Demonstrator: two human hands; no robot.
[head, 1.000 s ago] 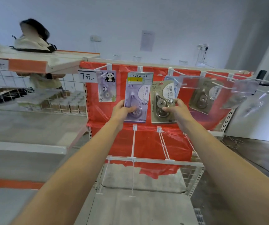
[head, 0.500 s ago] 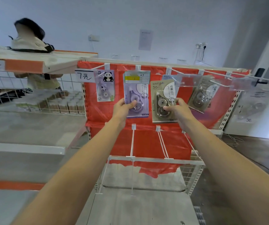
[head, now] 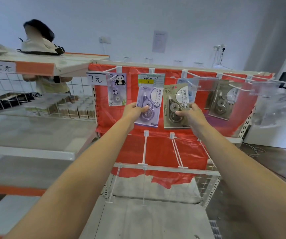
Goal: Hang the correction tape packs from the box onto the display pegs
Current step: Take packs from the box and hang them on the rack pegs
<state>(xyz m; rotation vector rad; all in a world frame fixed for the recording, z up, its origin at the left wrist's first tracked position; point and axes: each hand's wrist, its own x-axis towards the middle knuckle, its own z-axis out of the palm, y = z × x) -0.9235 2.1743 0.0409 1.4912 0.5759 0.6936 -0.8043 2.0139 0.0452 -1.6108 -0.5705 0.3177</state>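
The left hand (head: 135, 112) pinches the purple pack (head: 148, 107) at its lower left; the right hand (head: 189, 113) pinches the grey pack (head: 176, 105) at its lower right. Both packs stand long side upright against the red backing (head: 169, 149), tops under the top rail (head: 173, 67), just beside each other. Whether their holes sit on pegs I cannot tell. Open room lies below; the panda pack (head: 116, 89) hangs to the left.

Up and left of your left hand another person (head: 40, 42) stands behind a white shelf (head: 66, 63); below it, a wire basket (head: 40, 100) holds small boxes.
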